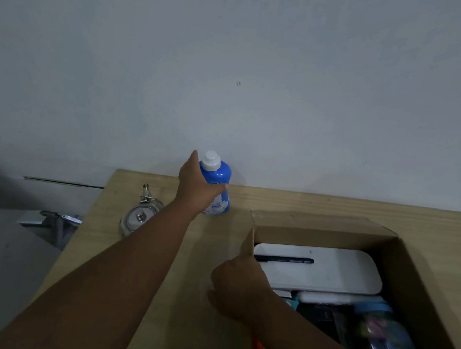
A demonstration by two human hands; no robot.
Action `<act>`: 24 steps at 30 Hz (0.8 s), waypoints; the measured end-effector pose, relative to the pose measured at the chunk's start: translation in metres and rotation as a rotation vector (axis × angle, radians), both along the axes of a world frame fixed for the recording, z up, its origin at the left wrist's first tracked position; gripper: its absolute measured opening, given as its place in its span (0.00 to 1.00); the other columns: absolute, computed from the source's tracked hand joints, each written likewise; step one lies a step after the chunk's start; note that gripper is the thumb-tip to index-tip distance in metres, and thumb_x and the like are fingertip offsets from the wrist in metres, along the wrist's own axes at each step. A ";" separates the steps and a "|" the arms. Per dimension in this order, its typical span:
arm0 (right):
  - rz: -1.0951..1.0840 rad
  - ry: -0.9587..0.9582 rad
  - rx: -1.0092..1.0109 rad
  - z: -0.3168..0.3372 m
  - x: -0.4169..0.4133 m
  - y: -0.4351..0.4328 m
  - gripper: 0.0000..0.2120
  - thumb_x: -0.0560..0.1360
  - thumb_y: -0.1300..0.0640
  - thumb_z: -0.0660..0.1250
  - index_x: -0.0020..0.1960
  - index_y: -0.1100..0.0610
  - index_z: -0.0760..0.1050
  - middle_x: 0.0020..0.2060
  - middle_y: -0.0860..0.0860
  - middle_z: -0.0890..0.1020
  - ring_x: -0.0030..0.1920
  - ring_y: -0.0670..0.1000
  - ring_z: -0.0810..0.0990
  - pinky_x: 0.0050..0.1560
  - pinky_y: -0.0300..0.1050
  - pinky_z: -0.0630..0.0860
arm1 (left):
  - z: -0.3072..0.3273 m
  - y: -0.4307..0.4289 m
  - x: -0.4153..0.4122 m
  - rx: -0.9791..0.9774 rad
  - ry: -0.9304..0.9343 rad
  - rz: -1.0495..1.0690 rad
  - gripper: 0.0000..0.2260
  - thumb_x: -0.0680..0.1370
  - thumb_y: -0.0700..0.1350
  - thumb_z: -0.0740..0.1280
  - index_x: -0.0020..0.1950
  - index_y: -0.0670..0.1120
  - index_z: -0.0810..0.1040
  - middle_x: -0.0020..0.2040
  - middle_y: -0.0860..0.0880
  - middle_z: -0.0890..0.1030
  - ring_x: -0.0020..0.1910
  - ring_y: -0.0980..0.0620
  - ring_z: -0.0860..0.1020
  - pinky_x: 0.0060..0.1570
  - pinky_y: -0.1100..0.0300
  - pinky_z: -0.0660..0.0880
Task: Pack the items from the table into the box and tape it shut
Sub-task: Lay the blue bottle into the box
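Starting far left with a glass teapot (139,219) on the worktop (329,203), then gripping a blue bottle (219,192) in the left hand (196,186), fingers wrapped round its middle, upright near the back edge. Resting the right hand (236,289) at the open box's (410,285) left wall, thumb up along the rim, fingers curled, hard to tell whether actually gripping. Spotting inside a black pen (283,260) lying on a white tray (339,273).

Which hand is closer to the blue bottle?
Left. The left hand is wrapped round the blue bottle at the table's far edge; the right hand is farther back, by the box's left wall.
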State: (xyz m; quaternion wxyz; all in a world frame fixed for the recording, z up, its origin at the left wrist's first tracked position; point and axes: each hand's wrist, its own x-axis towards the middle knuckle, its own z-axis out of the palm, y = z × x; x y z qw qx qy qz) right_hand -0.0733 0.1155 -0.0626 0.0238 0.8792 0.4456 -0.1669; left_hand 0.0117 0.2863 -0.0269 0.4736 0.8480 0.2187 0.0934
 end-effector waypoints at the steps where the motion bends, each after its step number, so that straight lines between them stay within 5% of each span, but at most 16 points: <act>1: -0.020 0.017 -0.001 -0.001 -0.001 0.000 0.18 0.83 0.46 0.57 0.53 0.58 0.80 0.47 0.55 0.82 0.46 0.56 0.79 0.46 0.51 0.69 | -0.002 0.006 0.006 -0.007 0.018 -0.030 0.50 0.67 0.44 0.83 0.81 0.44 0.56 0.73 0.46 0.69 0.71 0.46 0.68 0.66 0.50 0.70; 4: -0.062 -0.008 0.071 -0.001 -0.002 -0.003 0.19 0.82 0.44 0.58 0.54 0.58 0.78 0.48 0.55 0.81 0.47 0.56 0.79 0.45 0.49 0.70 | -0.019 0.025 0.021 0.021 0.029 -0.100 0.49 0.57 0.54 0.84 0.75 0.51 0.66 0.67 0.51 0.74 0.65 0.48 0.74 0.66 0.43 0.74; 8: -0.201 -0.208 0.223 -0.014 0.001 -0.005 0.27 0.74 0.37 0.57 0.57 0.55 0.81 0.59 0.56 0.81 0.67 0.59 0.75 0.73 0.64 0.65 | -0.048 0.040 0.031 0.114 0.018 -0.100 0.32 0.54 0.60 0.79 0.54 0.50 0.78 0.53 0.46 0.80 0.52 0.47 0.81 0.53 0.44 0.80; 12: -0.333 -0.203 0.305 -0.025 0.001 -0.004 0.39 0.72 0.34 0.55 0.73 0.60 0.71 0.72 0.60 0.73 0.76 0.61 0.66 0.76 0.62 0.59 | -0.036 0.026 0.008 0.075 -0.074 -0.110 0.24 0.65 0.42 0.82 0.55 0.48 0.74 0.49 0.54 0.79 0.47 0.59 0.78 0.45 0.62 0.72; 15: -0.351 -0.222 0.306 -0.034 0.004 -0.004 0.43 0.73 0.33 0.55 0.77 0.63 0.64 0.75 0.61 0.69 0.78 0.61 0.63 0.77 0.61 0.57 | -0.036 0.020 -0.008 0.057 -0.146 -0.051 0.22 0.68 0.37 0.80 0.52 0.54 0.73 0.46 0.59 0.78 0.44 0.65 0.77 0.43 0.67 0.70; 18: -0.345 -0.191 0.346 -0.034 0.007 -0.002 0.44 0.75 0.34 0.52 0.80 0.63 0.55 0.79 0.61 0.60 0.80 0.59 0.52 0.78 0.57 0.44 | -0.030 0.013 -0.027 0.026 -0.191 0.028 0.22 0.68 0.39 0.79 0.47 0.61 0.72 0.44 0.61 0.79 0.43 0.69 0.78 0.42 0.65 0.72; 21: -0.338 -0.073 0.456 -0.030 0.010 -0.005 0.43 0.77 0.37 0.53 0.82 0.61 0.44 0.81 0.58 0.50 0.80 0.54 0.39 0.76 0.49 0.31 | -0.019 0.008 -0.047 0.008 -0.238 0.091 0.23 0.67 0.47 0.82 0.54 0.59 0.74 0.49 0.63 0.80 0.48 0.65 0.78 0.46 0.60 0.74; 24: -0.358 0.093 0.667 -0.023 0.009 -0.013 0.41 0.79 0.44 0.61 0.82 0.56 0.41 0.81 0.48 0.44 0.79 0.45 0.36 0.78 0.43 0.34 | -0.003 0.003 -0.069 0.000 -0.300 0.150 0.27 0.65 0.53 0.83 0.58 0.59 0.75 0.53 0.61 0.81 0.53 0.58 0.80 0.52 0.52 0.79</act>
